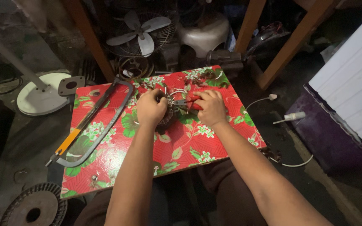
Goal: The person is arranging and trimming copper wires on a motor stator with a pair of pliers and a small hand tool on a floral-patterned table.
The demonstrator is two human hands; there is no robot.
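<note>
1. The left hand (150, 108) was closed over a dark round motor part (166, 119) with pale wires (176, 93) sprouting from its top, just above the middle of the red floral worktop (177, 146).
2. The right hand (210, 108) was wrapped tight around red-handled pliers (190, 100). Its grip hid most of the handles; only a short red stretch and the metal nose showed.
3. The pliers' long axis ran roughly level across the frame, nose pointing left from the right hand toward the wires. The nose touched or sat just beside the wire ends; I could not tell whether it had bitten on one.
4. The motor part lay between the two hands, the left on top of it, the right just beside it to the right. The left hand was the nearer.
5. Counted: one motor part, one pair of pliers, two hands, several loose wire ends too tangled to number.
6. One hacksaw (99, 121) lay slantwise on the left of the worktop, orange handle toward the lower left, well apart from both hands.
7. One fan (141, 29) stood beyond the worktop at the upper middle, and one ribbed disc (34, 207) lay on the floor at the lower left.
</note>
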